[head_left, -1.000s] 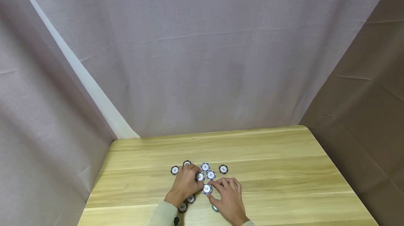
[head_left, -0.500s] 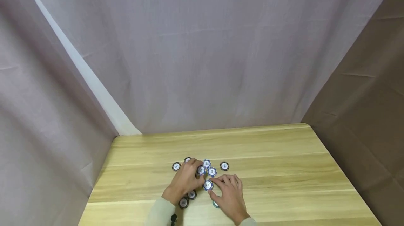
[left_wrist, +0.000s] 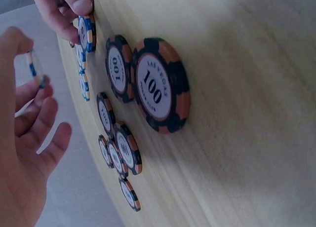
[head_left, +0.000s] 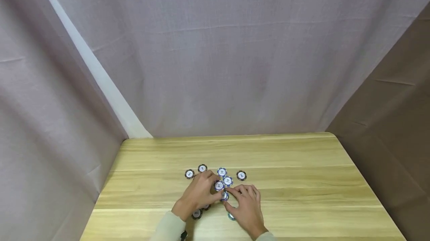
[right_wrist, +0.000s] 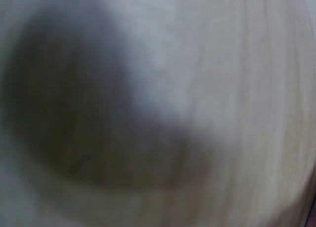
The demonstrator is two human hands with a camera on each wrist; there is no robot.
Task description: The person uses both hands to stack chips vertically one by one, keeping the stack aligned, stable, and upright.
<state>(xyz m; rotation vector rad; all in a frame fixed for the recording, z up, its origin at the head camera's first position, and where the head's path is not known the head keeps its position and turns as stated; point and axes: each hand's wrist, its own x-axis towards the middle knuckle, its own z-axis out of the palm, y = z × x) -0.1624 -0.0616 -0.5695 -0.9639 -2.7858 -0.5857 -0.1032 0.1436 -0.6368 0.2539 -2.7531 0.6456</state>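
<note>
My left hand (head_left: pixel 197 192) pinches a blue-and-white poker chip (head_left: pixel 219 185) between thumb and fingers; the left wrist view shows this chip (left_wrist: pixel 34 69) raised above the table, edge-on. Close beside it, my right hand (head_left: pixel 246 207) holds another blue chip (head_left: pixel 225 195) by its edge, and the left thumb overlaps that chip in the head view. Two more blue chips, a far one (head_left: pixel 222 172) and a nearer one (head_left: pixel 228 181), lie just beyond the hands. Under the right hand a green chip (head_left: pixel 231 216) is partly hidden.
Several black-and-orange chips marked 100 (left_wrist: pixel 157 86) lie left of and beneath the left hand. One black chip (head_left: pixel 241 175) sits apart on the right. The wooden table (head_left: pixel 302 170) is bordered by grey curtains (head_left: pixel 215 65). Only blurred table and shadow fill the right wrist view.
The left hand has moved slightly right and nearer with its chip, so its thumb now covers part of the right hand's chip. The head view has shifted a little.
</note>
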